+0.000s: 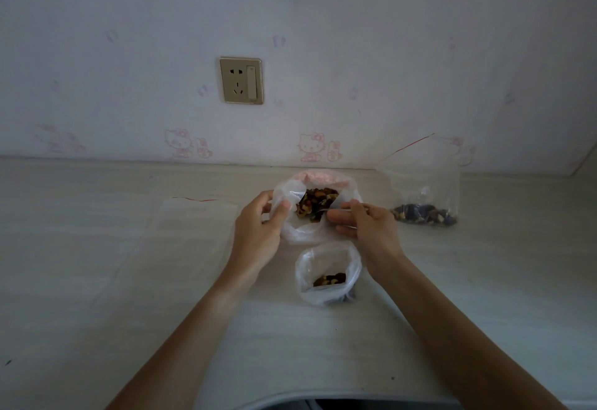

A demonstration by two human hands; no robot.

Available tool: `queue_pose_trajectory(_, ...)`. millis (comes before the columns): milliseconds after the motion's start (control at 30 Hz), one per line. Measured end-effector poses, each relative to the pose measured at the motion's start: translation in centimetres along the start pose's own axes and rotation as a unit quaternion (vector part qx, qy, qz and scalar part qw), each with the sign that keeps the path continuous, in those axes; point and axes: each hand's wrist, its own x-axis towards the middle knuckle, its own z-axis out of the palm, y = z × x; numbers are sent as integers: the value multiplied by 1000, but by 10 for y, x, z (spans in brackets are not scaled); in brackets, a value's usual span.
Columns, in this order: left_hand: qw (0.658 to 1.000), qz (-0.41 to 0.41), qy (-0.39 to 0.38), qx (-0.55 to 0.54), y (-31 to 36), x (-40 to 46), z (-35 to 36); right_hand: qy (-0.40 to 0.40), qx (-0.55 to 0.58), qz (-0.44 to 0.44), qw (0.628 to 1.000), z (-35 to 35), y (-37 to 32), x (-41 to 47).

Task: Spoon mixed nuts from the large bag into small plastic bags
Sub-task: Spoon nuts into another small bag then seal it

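— Pale table (97, 280), large bag (300, 232) mid-back: what step was it?
— Scooping. Left hand (258, 232) pinched the rim; right hand (365, 222) gripped a spoon (321, 212) in the nuts (315, 203). Next, probably, a level carry to the small bag (326, 293).

We found the middle of the table (97, 280) crowded. The large bag (315, 206) stood open near the wall (129, 54), with the left hand (258, 228) gripping its left rim and the right hand (365, 220) at its right rim, so both sides were blocked. The small open bag (328, 275) stood just in front, between our forearms. A flat empty bag (181, 232) lay to the left; a filled bag (426, 196) stood apart on the right. Bare tabletop lay at the far left and right.
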Motion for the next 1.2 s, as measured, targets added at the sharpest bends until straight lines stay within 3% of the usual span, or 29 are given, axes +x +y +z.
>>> queue_pose_trajectory(333, 999, 15, 39, 31, -2, -1, -5, -9, 43, 17, 999, -13, 0, -4)
queue_pose_trajectory(533, 992, 10, 34, 123, -8, 2, -10, -4, 24, -4, 1000, -22, -12, -6)
queue_pose_trajectory(700, 979, -15, 104, 176, -9, -6, -19, -23, 11, -46, 999, -33, -33, -13)
queue_pose_trajectory(800, 978, 22, 114, 175, -6, -16, -25, -34, 17, -62, 997, -44, -42, -21)
queue_pose_trajectory(967, 984, 56, 17, 168, 4, -41, -23, -73, 41, -63, 994, -67, -46, -48)
queue_pose_trajectory(1200, 968, -4, -116, 222, 0, -61, -12, -103, 13, -38, 994, -90, -37, -84)
